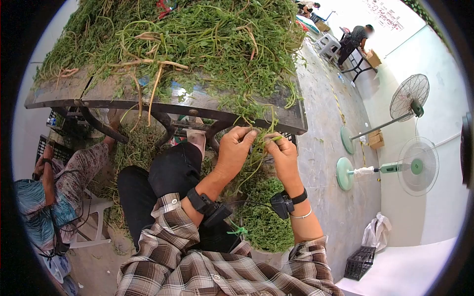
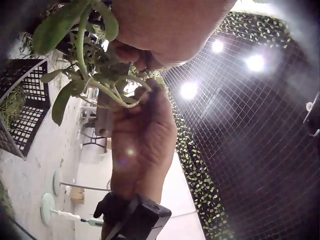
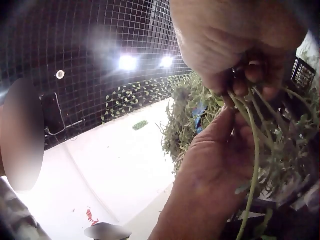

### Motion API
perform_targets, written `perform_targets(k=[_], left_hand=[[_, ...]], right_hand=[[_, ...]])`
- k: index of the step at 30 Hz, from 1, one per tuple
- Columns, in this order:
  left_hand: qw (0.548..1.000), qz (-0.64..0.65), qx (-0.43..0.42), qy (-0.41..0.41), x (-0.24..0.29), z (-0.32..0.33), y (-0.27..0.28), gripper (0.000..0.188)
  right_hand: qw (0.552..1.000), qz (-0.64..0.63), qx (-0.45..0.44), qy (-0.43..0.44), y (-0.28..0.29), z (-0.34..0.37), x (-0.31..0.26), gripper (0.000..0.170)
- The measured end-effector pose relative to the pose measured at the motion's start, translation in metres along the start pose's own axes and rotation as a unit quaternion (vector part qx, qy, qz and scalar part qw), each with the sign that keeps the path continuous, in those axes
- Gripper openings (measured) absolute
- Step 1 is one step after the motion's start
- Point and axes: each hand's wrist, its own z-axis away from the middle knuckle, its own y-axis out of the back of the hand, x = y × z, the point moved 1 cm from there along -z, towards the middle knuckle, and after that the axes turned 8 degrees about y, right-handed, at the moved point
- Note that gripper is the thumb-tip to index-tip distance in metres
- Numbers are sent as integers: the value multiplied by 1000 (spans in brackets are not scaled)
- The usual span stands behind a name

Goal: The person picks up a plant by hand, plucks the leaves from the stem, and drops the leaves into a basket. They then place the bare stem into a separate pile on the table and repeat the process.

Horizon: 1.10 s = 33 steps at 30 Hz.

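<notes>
My left hand [image 1: 233,152] and right hand [image 1: 284,157] are close together just off the table's front edge. Both pinch thin green stems [image 3: 256,165] of a leafy plant between thumb and fingers. Leaves and stem ends hang below the left fingers, and oval leaves [image 2: 62,102] show large in the left wrist view. Beyond the hands, a big pile of the same greens [image 1: 207,44] covers most of the dark table [image 1: 197,93]. Several pale, thicker stalks [image 1: 156,91] lie on its front, some hanging over the edge. Below my hands is a heap of leafy greens [image 1: 264,222].
On the left sits another person [image 1: 37,207], partly in view, by a white plastic chair [image 1: 96,222]. Two standing fans [image 1: 409,96] and a black crate [image 1: 359,263] are on the right. Farther back, a person [image 1: 353,42] bends over a table with a cardboard box [image 1: 374,58].
</notes>
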Motion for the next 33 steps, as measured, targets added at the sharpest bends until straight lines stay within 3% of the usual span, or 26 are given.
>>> perform_targets(k=[13,33], left_hand=[[1000,22,-19,8,5,3,-2,22],[999,29,-31,17,3,4,-3,23]], right_hand=[[998,54,-40,-8,-5,3,-4,16],[999,19,-37,-19,-6,6,1,14]])
